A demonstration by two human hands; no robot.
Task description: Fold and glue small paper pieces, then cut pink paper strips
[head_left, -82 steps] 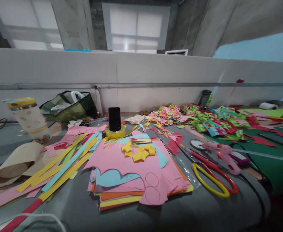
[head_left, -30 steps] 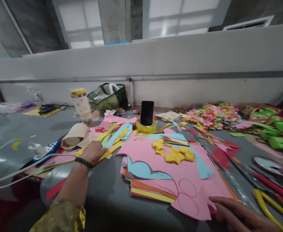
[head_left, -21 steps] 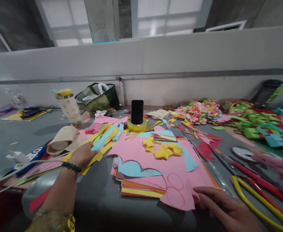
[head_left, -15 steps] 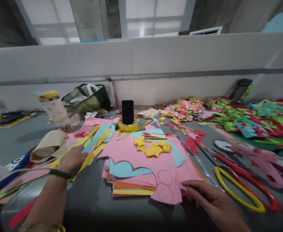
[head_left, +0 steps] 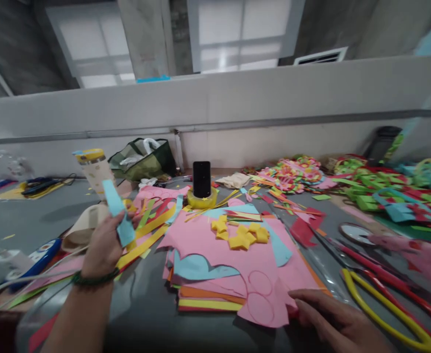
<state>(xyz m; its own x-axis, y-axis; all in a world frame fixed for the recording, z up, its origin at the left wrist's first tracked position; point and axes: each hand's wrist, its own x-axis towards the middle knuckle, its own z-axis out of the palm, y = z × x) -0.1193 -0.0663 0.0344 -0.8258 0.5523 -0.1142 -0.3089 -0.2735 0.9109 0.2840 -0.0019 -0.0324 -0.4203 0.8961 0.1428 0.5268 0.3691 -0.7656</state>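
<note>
A light blue felt strip (head_left: 116, 202) is lifted above the left side of the table, pinched in my left hand (head_left: 105, 240). Below it lie yellow felt strips (head_left: 143, 245). My right hand (head_left: 333, 318) rests at the lower right, its thumb and fingertips closed on a small red felt piece (head_left: 292, 308), mostly hidden by the fingers. This sits at the edge of a pink felt sheet (head_left: 215, 240) with drawn circles, lying on a stack of coloured sheets. Several yellow felt star shapes (head_left: 242, 238) lie on top of the pink sheet.
Yellow-handled scissors (head_left: 380, 309) and a pink glue gun (head_left: 414, 250) lie at right. A phone (head_left: 201, 179) stands in a yellow tape roll (head_left: 202, 200). A tumbler (head_left: 94, 169), a cardboard tube (head_left: 85, 226) and a white cable (head_left: 31, 278) are at left.
My left hand has risen off the strip pile, lifting the light blue strip with it. My right hand stays at the pink sheet's edge. The view has shifted slightly.
</note>
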